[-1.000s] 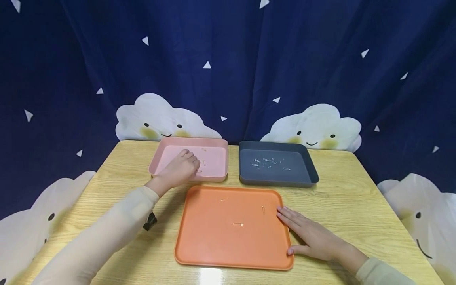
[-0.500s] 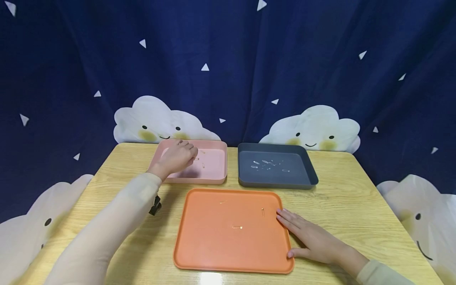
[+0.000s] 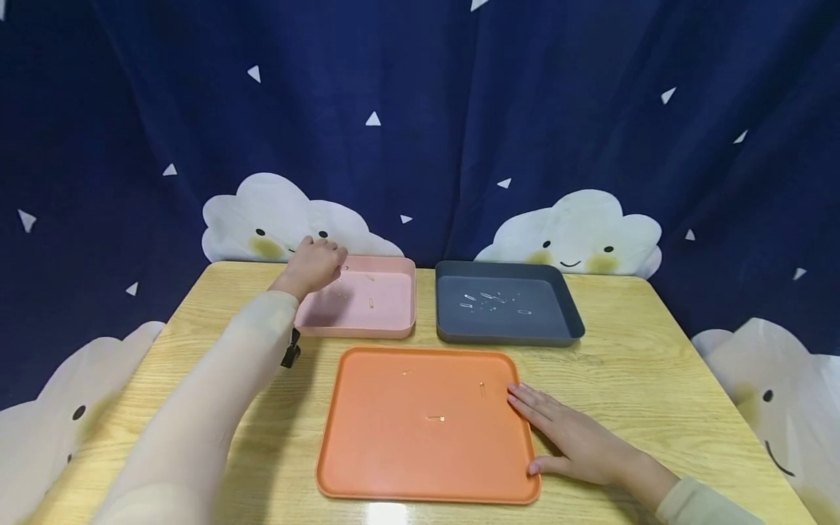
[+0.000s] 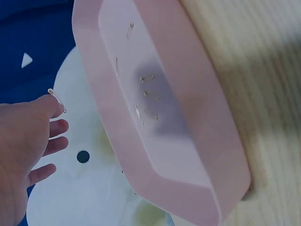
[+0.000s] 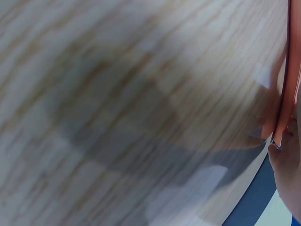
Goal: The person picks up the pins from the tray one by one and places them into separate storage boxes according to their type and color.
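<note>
Thumb and fingertips of my left hand [image 3: 310, 268] pinch a gold safety pin [image 4: 57, 100], held above the pink tray [image 3: 387, 332] at its left side. Inside that tray lie several more safety pins, one of them a gold safety pin [image 3: 370, 303]. The orange tray [image 3: 394, 452] in front carries three loose gold pins: a middle pin [image 3: 435, 418], a right pin [image 3: 482, 389] and a back pin [image 3: 409, 372]. My right hand [image 3: 577, 441] rests with straight fingers against the orange tray's right rim.
A dark grey tray [image 3: 551, 328] stands right of the pink one and holds several silver pins and tiny bits. All three trays are on a wooden table [image 3: 630, 350]. A blue curtain [image 3: 420, 87] with printed clouds hangs behind the table.
My left hand has risen from inside the pink tray and moved back and left, with a safety pin in its fingertips. The right hand has stayed at the orange tray's rim.
</note>
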`<move>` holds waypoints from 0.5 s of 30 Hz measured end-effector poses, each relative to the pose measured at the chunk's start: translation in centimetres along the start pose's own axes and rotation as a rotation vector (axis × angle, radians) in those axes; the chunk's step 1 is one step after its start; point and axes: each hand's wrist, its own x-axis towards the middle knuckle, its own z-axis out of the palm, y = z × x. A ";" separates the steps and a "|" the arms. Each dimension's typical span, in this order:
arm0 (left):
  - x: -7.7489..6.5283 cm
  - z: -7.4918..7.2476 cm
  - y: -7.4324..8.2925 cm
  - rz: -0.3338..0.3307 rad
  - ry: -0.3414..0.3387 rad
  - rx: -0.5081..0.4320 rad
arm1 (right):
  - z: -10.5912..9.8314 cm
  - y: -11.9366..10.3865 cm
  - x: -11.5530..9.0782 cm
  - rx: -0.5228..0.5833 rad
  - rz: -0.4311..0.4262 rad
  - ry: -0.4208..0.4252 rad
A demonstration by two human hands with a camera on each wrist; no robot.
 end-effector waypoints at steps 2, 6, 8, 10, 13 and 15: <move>0.5 -0.1 -0.3 -0.025 -0.036 0.013 | -0.1 -0.1 0.0 -0.012 0.006 -0.003; 1.3 -0.2 -0.6 -0.078 -0.173 0.006 | -0.2 -0.1 0.0 -0.020 0.000 -0.005; 1.7 -0.3 -0.6 -0.114 -0.249 -0.009 | -0.1 0.0 0.0 -0.016 -0.004 -0.004; 1.9 -0.2 -0.5 -0.146 -0.302 -0.037 | -0.1 0.0 -0.1 -0.010 0.001 -0.010; 1.9 -0.2 -0.3 -0.212 -0.372 -0.108 | 0.0 0.1 -0.1 0.002 -0.017 0.002; 1.9 -0.1 -0.2 -0.284 -0.417 -0.178 | 0.0 0.2 0.0 0.009 -0.033 0.011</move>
